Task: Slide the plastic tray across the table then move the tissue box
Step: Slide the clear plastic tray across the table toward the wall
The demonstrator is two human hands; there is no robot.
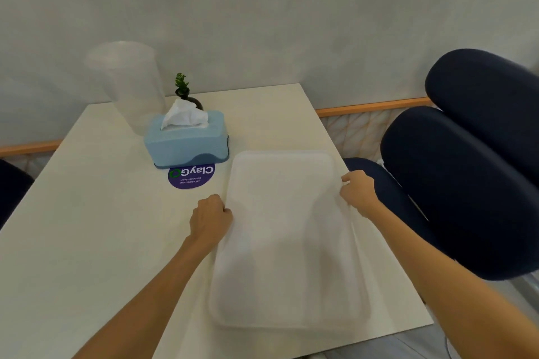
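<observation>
Head view: the white table (87,227) fills most of the frame, its far edge against a grey wall (262,9). Dark blue chairs (466,183) stand at the right edge of the frame. A translucent plastic tray (288,245) lies flat on the table at lower centre-right, its long side running away from the camera, blurred. Up and left of it, near the centre, sits the light blue tissue box (186,140) with a tissue sticking out, overlapping a round purple sticker (191,178). Behind the box stands a small plant (183,87). The left hand (211,220) is clenched on the tray's left rim; the right hand (358,191) grips its right rim.
</observation>
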